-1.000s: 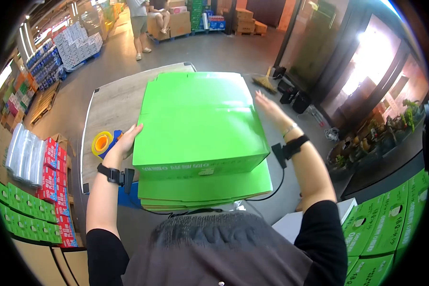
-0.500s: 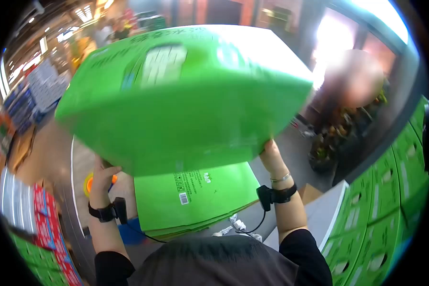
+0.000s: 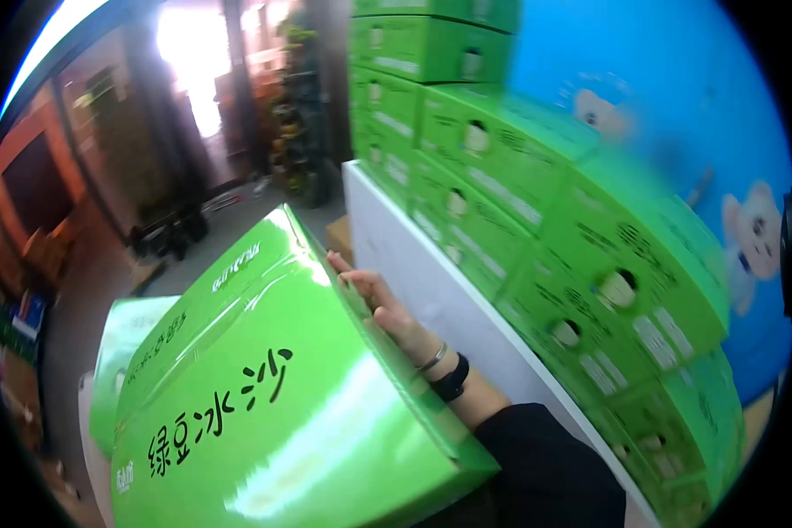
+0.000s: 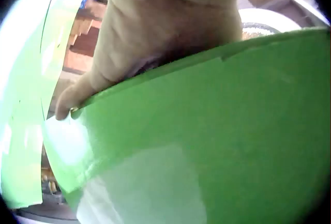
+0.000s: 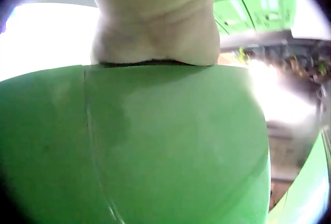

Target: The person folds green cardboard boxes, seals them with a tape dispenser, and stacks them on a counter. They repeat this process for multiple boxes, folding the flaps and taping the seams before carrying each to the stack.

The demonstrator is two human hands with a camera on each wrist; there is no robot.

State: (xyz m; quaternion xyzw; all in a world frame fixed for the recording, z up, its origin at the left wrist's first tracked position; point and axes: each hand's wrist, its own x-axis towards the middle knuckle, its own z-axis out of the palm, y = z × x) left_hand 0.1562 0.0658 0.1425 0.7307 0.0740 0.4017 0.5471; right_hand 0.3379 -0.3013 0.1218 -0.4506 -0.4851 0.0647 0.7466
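A large green carton with black lettering and clear tape along its top is held tilted in front of the body. Along its right side lies my right hand, fingers nearly straight against the cardboard. The right wrist view shows the heel of this hand right at the carton's edge. My left hand appears only in the left wrist view, pressed to the opposite side. One fairly straight finger reaches along the edge there, while its other fingers are hidden by the carton.
On the right, green cartons are stacked several high beside a white panel, with a blue wall behind. More green cardboard stands at the left. Dark objects sit on the floor near the glass doors.
The carton was lifted off the green cardboard pile and turned over, bringing its lettered, taped face up. The view has swung right toward the stacked cartons, and the left hand has left the head view.
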